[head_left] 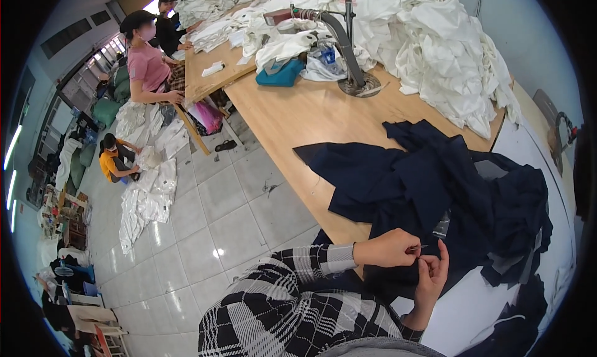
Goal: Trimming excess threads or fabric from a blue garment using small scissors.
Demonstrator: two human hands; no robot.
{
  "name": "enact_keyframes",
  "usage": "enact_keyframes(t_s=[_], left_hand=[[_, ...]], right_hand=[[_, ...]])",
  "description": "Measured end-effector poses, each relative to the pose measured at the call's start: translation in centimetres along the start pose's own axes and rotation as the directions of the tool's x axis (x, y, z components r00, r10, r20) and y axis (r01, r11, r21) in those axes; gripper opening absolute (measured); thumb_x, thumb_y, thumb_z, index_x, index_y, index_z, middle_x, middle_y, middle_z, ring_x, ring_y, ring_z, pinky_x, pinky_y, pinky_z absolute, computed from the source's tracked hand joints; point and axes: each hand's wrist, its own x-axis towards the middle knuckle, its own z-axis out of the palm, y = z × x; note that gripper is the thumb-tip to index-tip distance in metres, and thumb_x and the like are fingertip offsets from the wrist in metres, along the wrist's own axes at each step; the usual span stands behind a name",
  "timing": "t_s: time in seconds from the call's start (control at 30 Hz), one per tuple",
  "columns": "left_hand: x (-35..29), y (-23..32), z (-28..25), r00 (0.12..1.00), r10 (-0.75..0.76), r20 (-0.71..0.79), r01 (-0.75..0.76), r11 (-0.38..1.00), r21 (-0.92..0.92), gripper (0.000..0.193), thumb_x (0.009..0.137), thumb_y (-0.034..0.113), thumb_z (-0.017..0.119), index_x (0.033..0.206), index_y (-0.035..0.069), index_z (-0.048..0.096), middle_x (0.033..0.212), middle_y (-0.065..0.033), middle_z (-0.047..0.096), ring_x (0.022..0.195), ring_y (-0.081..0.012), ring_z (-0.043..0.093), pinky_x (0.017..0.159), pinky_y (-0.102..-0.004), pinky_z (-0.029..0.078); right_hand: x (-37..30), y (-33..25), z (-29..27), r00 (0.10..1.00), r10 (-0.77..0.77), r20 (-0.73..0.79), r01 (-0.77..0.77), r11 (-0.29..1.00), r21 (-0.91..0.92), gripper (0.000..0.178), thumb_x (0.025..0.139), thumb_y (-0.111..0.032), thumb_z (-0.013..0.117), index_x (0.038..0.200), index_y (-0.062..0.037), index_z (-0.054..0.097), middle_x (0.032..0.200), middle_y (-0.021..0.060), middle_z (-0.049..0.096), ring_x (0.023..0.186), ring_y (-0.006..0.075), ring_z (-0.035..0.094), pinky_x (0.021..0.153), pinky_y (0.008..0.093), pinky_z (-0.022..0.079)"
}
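A heap of navy cloth (423, 177), with some grey lining showing, lies over the table edge and hangs down in front of me. My left hand (387, 249) is closed, and a small thin pointed metal tool (415, 248) pokes out from its fingers; its exact kind is too small to tell. Close to its tip, my right hand (430, 279) is bent at the thumb and fingers and pinches the dark cloth, with the index finger raised. A small clear plastic piece (441, 225) rests on the navy cloth just beyond both hands.
The wooden table (280, 118) bears a clamped grey stand (349, 52), a teal box (280, 74) and a large white garment pile (435, 52). A person in pink (147, 68) stands at the far left table; another in orange (115, 161) sits low by white cloth.
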Motion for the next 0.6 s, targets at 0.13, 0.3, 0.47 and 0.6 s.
enact_keyframes(t_s=[0.13,0.3,0.47,0.6], left_hand=[[-0.2,-0.3,0.8,0.998,0.055,-0.03,-0.055,0.998,-0.02,0.018,0.074,0.012,0.061,0.082,-0.004,0.06,0.066,-0.0127,0.059,0.059,-0.0222,0.058,0.055,-0.0308,0.044],[0.0,-0.1,0.9,0.999,0.021,0.025,-0.022,0.999,0.043,0.017,0.074,0.012,0.06,0.081,-0.004,0.059,0.067,-0.0126,0.059,0.06,-0.0239,0.058,0.055,-0.0315,0.044],[0.4,-0.2,1.1,0.994,0.11,-0.024,-0.109,0.993,0.048,0.016,0.072,0.009,0.059,0.082,-0.004,0.06,0.072,-0.013,0.058,0.064,-0.0238,0.058,0.058,-0.031,0.044],[0.7,0.3,0.6,1.0,0.03,0.009,-0.031,0.995,0.098,0.017,0.074,0.011,0.061,0.082,-0.003,0.06,0.075,-0.0132,0.058,0.066,-0.0236,0.058,0.059,-0.0312,0.045]], right_hand=[[-0.3,0.2,-0.6,1.0,0.003,0.016,-0.002,1.0,-0.004,0.056,0.083,0.006,0.052,0.135,-0.0003,0.033,0.079,0.0017,0.056,0.073,0.0055,0.051,0.07,0.0154,0.037],[-0.6,0.1,-1.0,1.0,0.01,0.014,-0.009,0.999,-0.045,0.056,0.082,0.006,0.052,0.134,-0.001,0.034,0.077,0.0007,0.055,0.07,0.0042,0.049,0.066,0.0148,0.034],[-0.5,0.2,-0.9,1.0,-0.001,-0.023,0.0,0.999,-0.045,0.054,0.083,0.006,0.052,0.134,-0.0008,0.035,0.076,0.0005,0.054,0.07,0.0045,0.048,0.065,0.0148,0.034],[-0.4,0.4,-1.3,0.995,-0.046,-0.09,0.043,0.998,-0.034,0.052,0.083,0.006,0.051,0.133,-0.0009,0.036,0.079,0.0008,0.055,0.073,0.0049,0.049,0.07,0.0148,0.035]])
